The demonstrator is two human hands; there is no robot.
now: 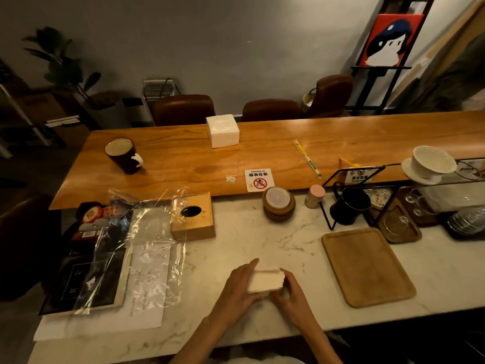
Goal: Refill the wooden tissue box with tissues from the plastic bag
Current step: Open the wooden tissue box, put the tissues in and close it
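I have a stack of tissues (265, 281) pressed between both hands on the marble counter (252, 243), near its front edge. My left hand (237, 287) wraps the stack's left side, thumb stretched along the top edge; my right hand (290, 290) clamps the right end, fingers curled around it — both are closed on the stack, which sits on or just above the stone; I cannot tell which.

The wooden tissue box (193, 218) stands further back and to the left, well apart from my hands, with its oval slot facing up. The clear plastic bag (141, 240) lies crumpled and flat just beside it, one corner draped against the box's left side, the rest spread over a sheet of paper (147, 298) and some dark printed items at the counter's left end.

To the right of my hands lies a wooden tray (367, 266). Behind it a black wire rack (351, 190) holds a black mug (349, 206). Between rack and box sit a stack of round wooden coasters (278, 206) and a small pink-topped jar (314, 196).

On the higher wooden table (183, 158) beyond — a white tissue pack (223, 130), a dark mug (123, 155), a no-smoking sign (258, 179) and wrapped chopsticks (307, 158).
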